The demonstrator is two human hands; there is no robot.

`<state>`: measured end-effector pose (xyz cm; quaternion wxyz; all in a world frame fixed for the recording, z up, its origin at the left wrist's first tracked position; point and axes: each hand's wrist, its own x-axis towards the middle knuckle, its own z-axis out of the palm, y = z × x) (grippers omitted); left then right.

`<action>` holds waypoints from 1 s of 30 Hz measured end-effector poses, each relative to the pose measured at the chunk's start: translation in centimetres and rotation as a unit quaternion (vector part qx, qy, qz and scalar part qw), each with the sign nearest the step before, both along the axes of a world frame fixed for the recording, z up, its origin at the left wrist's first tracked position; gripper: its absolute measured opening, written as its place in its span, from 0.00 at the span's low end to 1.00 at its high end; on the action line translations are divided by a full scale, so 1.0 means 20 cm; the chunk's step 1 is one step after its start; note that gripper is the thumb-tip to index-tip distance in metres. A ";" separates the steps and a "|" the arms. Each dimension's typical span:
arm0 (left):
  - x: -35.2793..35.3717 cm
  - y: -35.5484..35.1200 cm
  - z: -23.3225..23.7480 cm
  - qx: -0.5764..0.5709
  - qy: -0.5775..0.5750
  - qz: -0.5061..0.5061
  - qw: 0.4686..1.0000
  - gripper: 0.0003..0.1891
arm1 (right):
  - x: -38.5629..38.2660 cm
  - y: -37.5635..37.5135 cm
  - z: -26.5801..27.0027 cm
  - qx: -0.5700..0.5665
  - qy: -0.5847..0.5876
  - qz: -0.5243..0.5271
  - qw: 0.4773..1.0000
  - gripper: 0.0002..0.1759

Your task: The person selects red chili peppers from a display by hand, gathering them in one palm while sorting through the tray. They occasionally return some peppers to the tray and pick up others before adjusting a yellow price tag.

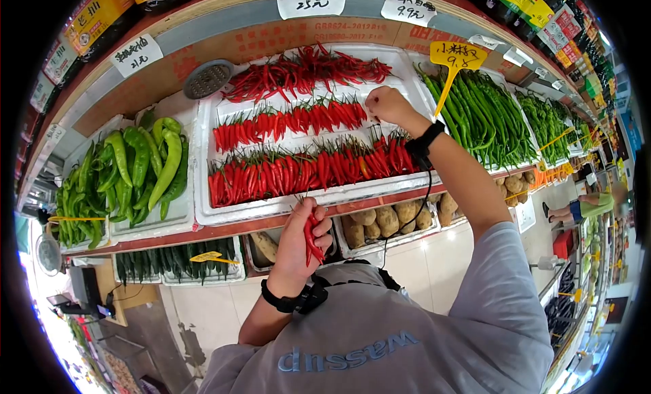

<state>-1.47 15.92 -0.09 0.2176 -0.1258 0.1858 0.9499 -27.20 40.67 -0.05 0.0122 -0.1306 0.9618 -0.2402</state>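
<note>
1. Landmark: white tray (258, 213), with a red heap (308, 72) at its far side, a middle row (288, 125) and a near row (298, 173), all red chillies.
2. Left hand (302, 239): just in front of the tray's near edge; fingers pinching a few loose chillies (312, 242), tips pointing down.
3. Right hand (393, 106): over the tray's right part, by the middle row's end; fingers curled inward, cannot tell whether pinching anything.
4. Left of tray: green peppers (139, 162). Right: long green chillies (483, 116). Below: potatoes (388, 221).
</note>
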 end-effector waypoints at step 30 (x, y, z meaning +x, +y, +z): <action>0.00 0.19 -0.03 -0.064 0.086 0.241 0.965 0.23 | 1.28 -0.52 0.23 -0.088 -0.001 0.073 0.993 0.12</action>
